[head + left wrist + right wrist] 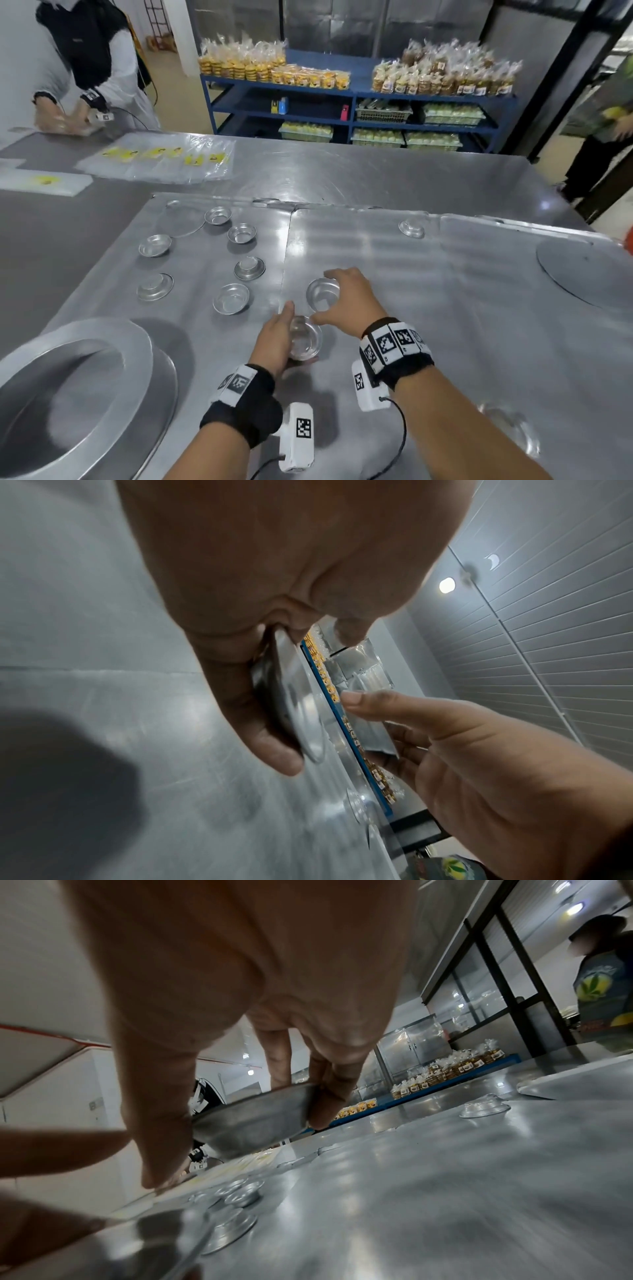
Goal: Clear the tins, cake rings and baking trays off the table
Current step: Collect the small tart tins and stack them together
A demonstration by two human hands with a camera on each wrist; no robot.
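Small round metal tins lie scattered on two flat baking trays (113, 274) on the steel table. My left hand (298, 334) holds one upright tin (306, 339) just above the tray, thumb on its far rim; in the left wrist view this tin (294, 696) sits tilted in the palm. My right hand (323, 297) grips a second tin (320, 293) from above, thumb and fingers on opposite rims. The right wrist view shows that tin (253, 1123) lifted and tilted off the tray. A large cake ring (68, 394) stands at the near left.
Several loose tins (231, 298) lie left of my hands, and one upturned tin (411, 228) sits far back on the right tray (445, 308). A flat round plate (589, 270) lies at the right. Plastic bags (164, 157) and another person (85, 68) occupy the far left.
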